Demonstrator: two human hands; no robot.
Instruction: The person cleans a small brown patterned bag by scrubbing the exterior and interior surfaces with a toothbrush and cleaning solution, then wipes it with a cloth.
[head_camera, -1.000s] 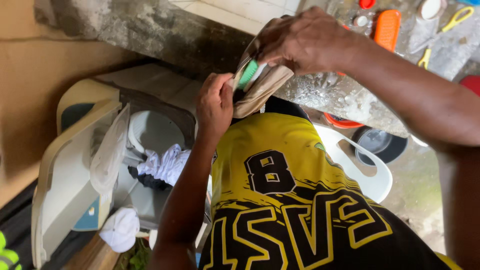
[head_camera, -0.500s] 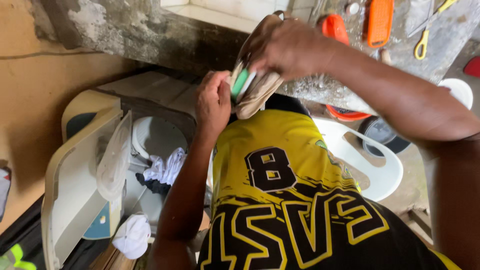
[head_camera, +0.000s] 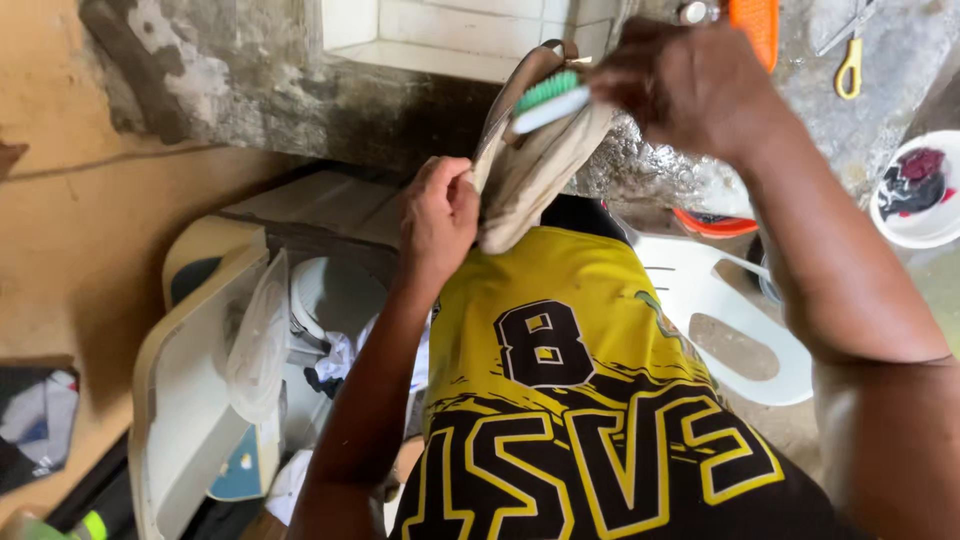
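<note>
Against the grey concrete wall (head_camera: 250, 90), left hand (head_camera: 438, 215) fingers clamp a beige shoe (head_camera: 530, 170); right hand (head_camera: 690, 85) fingers grip a green-bristled brush (head_camera: 550, 98) on it, above a white plastic chair (head_camera: 730, 320).

Two hands (head_camera: 440, 215), one shoe (head_camera: 530, 160), one brush (head_camera: 550, 98), one white chair (head_camera: 720, 330), one bowl (head_camera: 925, 190)

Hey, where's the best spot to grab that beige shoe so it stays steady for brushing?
Probably along its side edge from the left, where the left hand pinches it now. The shoe stands sole-up and tilted, so gripping low on that edge leaves the upper part free for the brush in the right hand.
</note>
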